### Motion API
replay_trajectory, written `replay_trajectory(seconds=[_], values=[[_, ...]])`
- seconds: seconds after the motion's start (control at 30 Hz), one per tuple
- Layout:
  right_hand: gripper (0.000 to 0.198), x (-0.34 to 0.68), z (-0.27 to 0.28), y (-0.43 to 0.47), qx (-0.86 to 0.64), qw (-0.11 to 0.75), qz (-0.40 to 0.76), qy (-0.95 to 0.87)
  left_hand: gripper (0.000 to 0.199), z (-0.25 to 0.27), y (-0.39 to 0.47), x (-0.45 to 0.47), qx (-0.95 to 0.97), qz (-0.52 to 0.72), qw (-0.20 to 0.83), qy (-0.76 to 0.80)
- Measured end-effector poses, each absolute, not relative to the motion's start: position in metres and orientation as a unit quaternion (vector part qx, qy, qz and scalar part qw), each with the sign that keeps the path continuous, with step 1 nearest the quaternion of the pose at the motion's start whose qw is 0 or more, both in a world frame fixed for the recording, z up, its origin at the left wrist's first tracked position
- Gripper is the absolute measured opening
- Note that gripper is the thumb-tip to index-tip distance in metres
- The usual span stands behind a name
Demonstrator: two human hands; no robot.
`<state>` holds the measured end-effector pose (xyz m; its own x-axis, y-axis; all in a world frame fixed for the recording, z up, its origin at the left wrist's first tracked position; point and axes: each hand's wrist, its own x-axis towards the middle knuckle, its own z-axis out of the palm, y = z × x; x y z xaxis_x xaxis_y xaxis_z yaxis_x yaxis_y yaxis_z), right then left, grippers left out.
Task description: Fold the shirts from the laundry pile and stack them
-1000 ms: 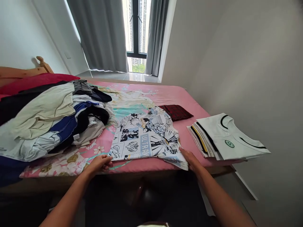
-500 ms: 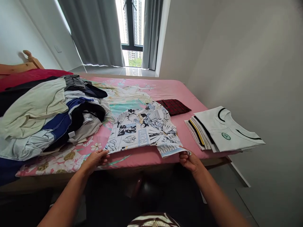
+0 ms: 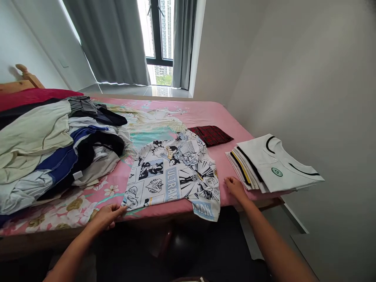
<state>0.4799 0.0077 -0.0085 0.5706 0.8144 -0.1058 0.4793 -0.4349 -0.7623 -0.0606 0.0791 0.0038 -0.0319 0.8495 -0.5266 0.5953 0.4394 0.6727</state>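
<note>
A white short-sleeved shirt with a comic print in black and blue (image 3: 173,172) lies spread on the bed, one sleeve hanging over the front edge. At its lower left corner, my left hand (image 3: 107,215) pinches the hem between thumb and fingers. My right hand (image 3: 235,188) is just off the shirt's right side, fingers loosely bent and holding nothing, low over the pink sheet. To its right is a stack of folded shirts (image 3: 245,168) with a white polo-like shirt (image 3: 273,164) with a green badge on top.
A large heap of loose clothes (image 3: 55,145) covers the bed's left side. Behind the comic shirt lies a folded red plaid garment (image 3: 211,135). The pink floral bedsheet (image 3: 205,111) reaches back toward a window (image 3: 160,47) with grey curtains. A wall (image 3: 293,78) stands on the right.
My right hand has let go of the sleeve and moved up off the shirt. The sleeve has dropped over the bed edge. My left hand keeps its pinch; the view has shifted slightly.
</note>
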Motion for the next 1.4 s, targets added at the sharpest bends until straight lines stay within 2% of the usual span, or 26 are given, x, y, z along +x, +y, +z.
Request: replay_trajectory(seconds=[0.17, 0.27, 0.43, 0.53, 0.63, 0.73, 0.8, 0.93, 1.03, 1.17, 1.3, 1.4], values=[[0.044, 0.475, -0.01, 0.091, -0.831, 0.318, 0.23, -0.395, 0.054, -0.005, 0.079, -0.058, 0.509, 0.138, 0.438, 0.728], [0.039, 0.473, -0.015, 0.12, -0.844, 0.292, 0.216, -0.395, 0.056, -0.012, 0.079, -0.06, 0.493, 0.15, 0.448, 0.73], [0.031, 0.485, -0.016, 0.118, -0.866, 0.257, 0.184, -0.387, 0.059, -0.019, 0.076, -0.059, 0.472, 0.159, 0.489, 0.716], [0.037, 0.483, -0.01, 0.109, -0.877, 0.238, 0.161, -0.386, 0.058, -0.023, 0.074, -0.057, 0.479, 0.163, 0.492, 0.708], [0.04, 0.461, -0.001, 0.109, -0.855, 0.248, 0.088, -0.448, 0.055, -0.025, 0.073, -0.055, 0.496, 0.167, 0.471, 0.71], [0.038, 0.423, -0.005, 0.114, -0.747, 0.275, 0.021, -0.606, 0.05, -0.02, 0.069, -0.052, 0.516, 0.157, 0.435, 0.722], [0.043, 0.399, -0.017, 0.115, -0.696, 0.246, 0.025, -0.674, 0.046, -0.014, 0.064, -0.049, 0.535, 0.133, 0.411, 0.726], [0.049, 0.376, -0.05, 0.107, -0.703, 0.145, 0.025, -0.696, 0.037, 0.003, 0.054, -0.045, 0.608, 0.092, 0.287, 0.734], [0.051, 0.375, -0.064, 0.104, -0.708, 0.127, 0.0, -0.695, 0.038, 0.015, 0.064, -0.05, 0.676, 0.099, 0.204, 0.701], [0.053, 0.377, -0.067, 0.103, -0.704, 0.134, -0.019, -0.697, 0.037, 0.013, 0.11, -0.067, 0.727, 0.16, 0.121, 0.657], [0.051, 0.379, -0.063, 0.103, -0.695, 0.158, -0.014, -0.701, 0.042, -0.013, 0.15, -0.075, 0.702, 0.192, 0.046, 0.685], [0.042, 0.368, -0.046, 0.117, -0.709, 0.191, 0.003, -0.679, 0.047, -0.031, 0.157, -0.075, 0.697, 0.213, 0.009, 0.684]])
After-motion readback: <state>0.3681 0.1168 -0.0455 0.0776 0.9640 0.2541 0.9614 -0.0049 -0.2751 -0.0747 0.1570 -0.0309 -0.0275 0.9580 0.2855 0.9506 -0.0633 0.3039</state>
